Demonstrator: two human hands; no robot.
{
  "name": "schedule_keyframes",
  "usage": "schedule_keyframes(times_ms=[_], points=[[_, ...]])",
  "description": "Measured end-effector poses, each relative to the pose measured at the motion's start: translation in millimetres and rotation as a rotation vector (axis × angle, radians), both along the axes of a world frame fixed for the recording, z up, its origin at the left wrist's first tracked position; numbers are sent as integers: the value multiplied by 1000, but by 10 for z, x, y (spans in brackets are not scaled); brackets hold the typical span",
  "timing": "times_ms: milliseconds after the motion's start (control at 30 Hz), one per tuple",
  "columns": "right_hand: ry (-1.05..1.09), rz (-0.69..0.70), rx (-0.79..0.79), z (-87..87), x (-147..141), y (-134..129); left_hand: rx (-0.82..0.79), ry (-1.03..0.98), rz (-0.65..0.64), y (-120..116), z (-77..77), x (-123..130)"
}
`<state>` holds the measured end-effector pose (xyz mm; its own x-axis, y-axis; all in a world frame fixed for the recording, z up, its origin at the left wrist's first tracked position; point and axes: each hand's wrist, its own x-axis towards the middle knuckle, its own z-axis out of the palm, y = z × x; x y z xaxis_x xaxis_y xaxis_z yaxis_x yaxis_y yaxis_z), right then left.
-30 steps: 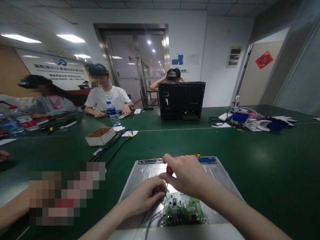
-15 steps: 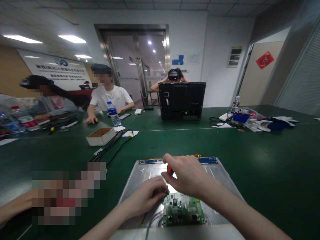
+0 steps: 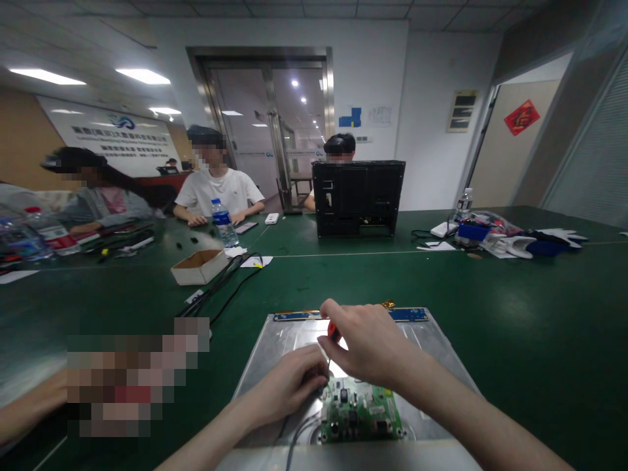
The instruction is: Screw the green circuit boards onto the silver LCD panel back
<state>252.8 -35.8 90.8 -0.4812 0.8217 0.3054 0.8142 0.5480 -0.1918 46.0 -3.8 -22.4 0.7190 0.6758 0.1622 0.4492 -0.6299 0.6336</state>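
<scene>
In my right hand (image 3: 373, 340) is a screwdriver (image 3: 333, 331) with a red and black handle, gripped from above and held upright. Its thin shaft points down to the upper left corner of a green circuit board (image 3: 362, 411). My left hand (image 3: 295, 379) is closed at that corner, thumb and fingers pinched together beside the screwdriver's tip. What those fingers hold, if anything, is hidden. Under the board lies a flat silver metal panel (image 3: 267, 347), with a narrow blue circuit strip (image 3: 411, 315) along its far edge. A dark cable (image 3: 293, 445) runs at the board's left.
Black cables (image 3: 216, 281) and an open cardboard box (image 3: 199, 268) lie to the left on the green table (image 3: 515, 307). A black monitor housing (image 3: 360, 196) stands opposite. Several people sit around; one person's arm (image 3: 34, 405) reaches in at the left. A water bottle (image 3: 224, 222) stands farther back.
My hands and the screwdriver keep almost the same place; the handle looks slightly turned. Across the table, one person has lowered both hands from the headset, and another's hand has drawn back.
</scene>
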Motion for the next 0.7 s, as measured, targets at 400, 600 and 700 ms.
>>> schedule_keyframes(times_ms=[400,600,700], points=[[-12,11,29,-39,-3,5,32,30,-1,23,-27,-12],[0,53,33,-9,-14,-7,10,-30,-32,-16,51,21],[8,58,24,12,-9,-30,4,-58,-34,-24,51,29]])
